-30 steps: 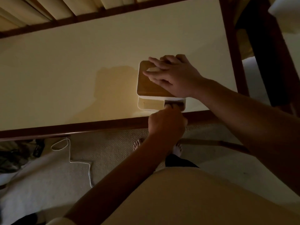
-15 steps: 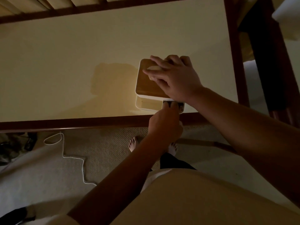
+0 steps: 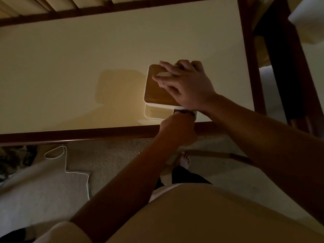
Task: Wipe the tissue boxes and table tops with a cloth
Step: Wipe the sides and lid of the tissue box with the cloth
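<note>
Hands unmoved at the tissue box (image 3: 157,95).
Right hand (image 3: 189,85) lies flat on top; left hand (image 3: 177,132) grips a cloth (image 3: 184,113) against its near side.

Overall level: dim, with a warm yellow cast; soft throughout, fine detail smeared.

Brightest area: the table top (image 3: 87,58), evenly lit beyond my grip and to its left.

Shadow: a broad, soft-edged patch on the table just left of the tissue box (image 3: 157,92), which puts the light source to the right.

Hands: my right hand (image 3: 185,85), resting on the lid, is moderately lit. My left hand (image 3: 177,130), at the box's near side, sits in shade. The cloth (image 3: 184,113) it grips reads only as a dark smudge.

Nearer than my grip: my forearms are almost silhouettes and the carpet (image 3: 114,158) is murky grey.

Distortion: the table edges bow towards the frame borders.
</note>
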Demonstrator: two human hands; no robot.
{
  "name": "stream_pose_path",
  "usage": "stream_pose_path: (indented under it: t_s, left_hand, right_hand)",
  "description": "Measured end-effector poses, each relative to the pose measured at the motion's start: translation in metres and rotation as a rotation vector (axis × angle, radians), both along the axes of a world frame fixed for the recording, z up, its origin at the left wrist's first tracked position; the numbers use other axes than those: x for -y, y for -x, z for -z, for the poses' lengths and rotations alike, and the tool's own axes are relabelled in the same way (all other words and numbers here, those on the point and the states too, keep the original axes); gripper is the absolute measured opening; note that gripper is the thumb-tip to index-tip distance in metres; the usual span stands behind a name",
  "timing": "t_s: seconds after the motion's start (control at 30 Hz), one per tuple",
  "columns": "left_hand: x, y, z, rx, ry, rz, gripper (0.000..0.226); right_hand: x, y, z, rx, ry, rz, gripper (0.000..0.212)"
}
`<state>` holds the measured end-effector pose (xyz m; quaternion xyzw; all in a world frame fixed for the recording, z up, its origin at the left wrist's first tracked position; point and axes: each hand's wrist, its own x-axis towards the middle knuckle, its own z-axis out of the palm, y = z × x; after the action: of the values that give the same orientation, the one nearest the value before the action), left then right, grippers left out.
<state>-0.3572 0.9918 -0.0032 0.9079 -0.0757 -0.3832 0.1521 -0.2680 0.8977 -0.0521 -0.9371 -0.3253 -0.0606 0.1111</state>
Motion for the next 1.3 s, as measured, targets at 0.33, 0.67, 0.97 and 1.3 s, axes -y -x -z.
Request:
stream_pose_path:
  t_s: [0.33,0.67,0.97,1.3]
  left_hand:
    - [-0.019,0.021,-0.013,0.108,0.264,-0.272,0.056]
    - [0.014,0.004,-0.002,0.035,-0.140,0.052,0.036]
    - [-0.015,0.000,0.012,-0.022,0.160,-0.106,0.038]
    - [-0.054,0.029,0.000,0.243,0.547,-0.342,0.027]
  right_hand:
    - [0.000,-0.002,0.004,-0.001,-0.034,-0.004,0.041]
    - [0.004,-0.002,0.003,0.001,-0.034,-0.011,0.042]
    - [-0.002,0.001,0.001,0.013,-0.066,0.037,0.038]
    - [0.003,0.000,-0.005,0.024,0.038,-0.020,0.046]
